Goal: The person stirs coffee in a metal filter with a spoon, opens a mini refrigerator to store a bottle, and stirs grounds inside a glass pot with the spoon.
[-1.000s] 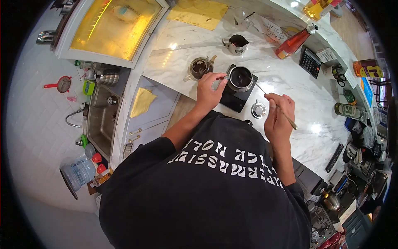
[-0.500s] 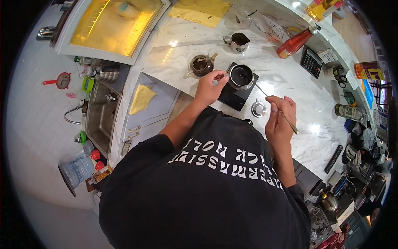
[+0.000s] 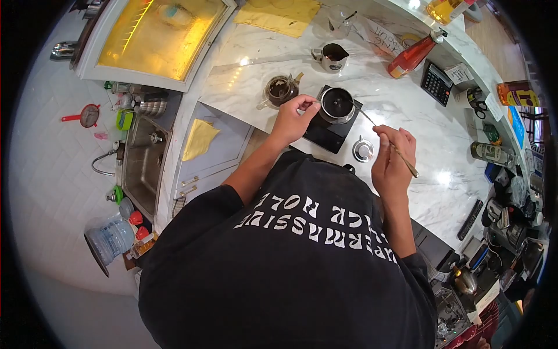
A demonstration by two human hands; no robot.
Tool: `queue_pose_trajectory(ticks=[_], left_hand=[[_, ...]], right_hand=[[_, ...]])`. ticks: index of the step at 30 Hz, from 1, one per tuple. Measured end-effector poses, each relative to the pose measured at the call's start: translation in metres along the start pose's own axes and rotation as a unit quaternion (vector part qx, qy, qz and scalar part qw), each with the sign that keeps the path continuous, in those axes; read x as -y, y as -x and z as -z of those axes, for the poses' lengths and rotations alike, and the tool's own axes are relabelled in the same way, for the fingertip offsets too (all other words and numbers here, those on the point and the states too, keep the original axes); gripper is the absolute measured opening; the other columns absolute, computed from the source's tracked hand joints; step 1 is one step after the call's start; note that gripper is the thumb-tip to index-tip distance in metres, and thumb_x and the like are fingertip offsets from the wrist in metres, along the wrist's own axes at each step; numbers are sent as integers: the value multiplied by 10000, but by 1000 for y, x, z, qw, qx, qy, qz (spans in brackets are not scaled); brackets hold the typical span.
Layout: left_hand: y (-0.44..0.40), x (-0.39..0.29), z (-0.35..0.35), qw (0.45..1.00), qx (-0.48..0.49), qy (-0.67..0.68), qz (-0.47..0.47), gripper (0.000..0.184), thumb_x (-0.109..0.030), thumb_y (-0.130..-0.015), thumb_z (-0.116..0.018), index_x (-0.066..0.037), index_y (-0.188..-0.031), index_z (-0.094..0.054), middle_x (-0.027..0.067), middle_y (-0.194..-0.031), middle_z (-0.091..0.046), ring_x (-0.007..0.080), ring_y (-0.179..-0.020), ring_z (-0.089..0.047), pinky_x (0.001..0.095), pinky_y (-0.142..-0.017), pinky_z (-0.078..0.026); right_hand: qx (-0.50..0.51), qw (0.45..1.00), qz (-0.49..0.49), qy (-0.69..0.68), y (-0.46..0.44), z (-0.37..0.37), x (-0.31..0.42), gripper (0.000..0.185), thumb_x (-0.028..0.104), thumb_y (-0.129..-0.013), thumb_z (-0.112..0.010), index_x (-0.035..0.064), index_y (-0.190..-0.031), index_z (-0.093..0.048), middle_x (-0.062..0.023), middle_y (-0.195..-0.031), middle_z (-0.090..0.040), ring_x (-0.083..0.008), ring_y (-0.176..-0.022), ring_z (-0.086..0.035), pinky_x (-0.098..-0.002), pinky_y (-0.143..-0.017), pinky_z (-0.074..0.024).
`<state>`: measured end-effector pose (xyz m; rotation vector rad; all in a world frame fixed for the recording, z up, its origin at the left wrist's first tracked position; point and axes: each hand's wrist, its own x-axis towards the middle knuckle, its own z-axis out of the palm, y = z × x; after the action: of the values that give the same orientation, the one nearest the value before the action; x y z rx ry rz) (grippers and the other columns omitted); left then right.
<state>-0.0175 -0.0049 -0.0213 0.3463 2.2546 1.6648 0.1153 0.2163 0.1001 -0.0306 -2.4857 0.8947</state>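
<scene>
I see the steel cup (image 3: 337,104), dark inside, upright on the black scale (image 3: 327,136) on the desk (image 3: 433,131). Left hand (image 3: 296,119): fingers pinched on the cup's handle side. Right hand (image 3: 395,157): fingers clamped on the spoon (image 3: 410,167), its far end at the cup's rim. Caution: I judge that pushing the spoon sideways against the rim could tip the cup; a left-hand tug could slide it off the scale. Count: cup, one; spoon, one; scale, one; teapot (image 3: 281,89), one; pitcher (image 3: 332,63), one; metal lid (image 3: 362,150), one.
</scene>
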Motion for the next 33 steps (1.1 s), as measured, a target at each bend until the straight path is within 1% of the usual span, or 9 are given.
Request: queue_pose_trajectory(ticks=[1,4,5,12,16,24,28,32,33], left_hand=[[0,0,0,1000,0,-3,1,212,-215,-1009,-667,-34,-1112,-705,12,-977,-736,70,-890,-623,252,-766,-468],[1,-3,1,1000,-2,-8,1,209,-213,-1012,-663,-32,-1108,-705,12,-976,-734,73,-890,-625,254,-769,-474],[0,-3,1,1000,-1,-10,1,208,-212,-1013,-662,-31,-1107,-705,12,-975,-734,74,-889,-626,255,-770,-476],[-1,-1,1,1000,8,-9,9,209,-215,-1011,-663,-30,-1097,-710,12,-958,-732,71,-872,-623,251,-767,-476],[-1,-6,1,1000,7,-16,7,205,-214,-1009,-665,-32,-1092,-712,7,-944,-732,65,-853,-612,248,-749,-468],[-2,-5,1,1000,9,-11,-9,206,-212,-1005,-668,-33,-1096,-715,3,-932,-731,63,-835,-599,247,-732,-457],[-2,-6,1,1000,11,-13,-11,208,-212,-1004,-668,-30,-1094,-714,3,-932,-730,66,-838,-598,249,-737,-458],[-2,-5,1,1000,11,-9,-4,208,-213,-1005,-668,-29,-1089,-713,4,-931,-727,67,-838,-595,249,-743,-458],[-2,-5,1,1000,10,-10,-4,208,-214,-1005,-667,-29,-1089,-713,5,-930,-727,67,-838,-594,249,-744,-458]], right_hand=[[9,1000,-13,2,1,5,1,122,1,-970,-588,54,-1051,-662,-84,-931,-709,-266,-846,-665,-472,-1001,-430],[3,1000,22,-11,4,7,4,140,-17,-960,-593,55,-1061,-659,-83,-938,-710,-265,-845,-663,-473,-998,-430],[31,999,16,-21,4,6,6,145,-23,-956,-599,56,-1063,-656,-83,-945,-711,-266,-840,-660,-477,-996,-430],[-3,1000,0,-13,3,8,0,126,-6,-969,-600,54,-1065,-656,-87,-930,-702,-273,-807,-648,-478,-999,-442],[23,999,3,-33,3,4,9,109,11,-974,-605,47,-1063,-658,-96,-926,-704,-281,-794,-650,-477,-992,-456],[2,1000,14,-6,6,6,3,109,19,-987,-583,41,-1060,-660,-106,-946,-709,-290,-819,-663,-489,-981,-462],[15,999,12,-33,3,-2,9,131,-2,-977,-590,46,-1079,-657,-95,-938,-706,-285,-817,-648,-473,-961,-457],[-33,998,-52,-13,8,1,6,122,-10,-977,-594,39,-1039,-687,-93,-949,-716,-282,-816,-633,-409,-899,-470],[-51,995,-78,-29,12,-1,4,123,4,-998,-581,17,-1019,-701,-99,-957,-722,-273,-844,-645,-380,-837,-491]])
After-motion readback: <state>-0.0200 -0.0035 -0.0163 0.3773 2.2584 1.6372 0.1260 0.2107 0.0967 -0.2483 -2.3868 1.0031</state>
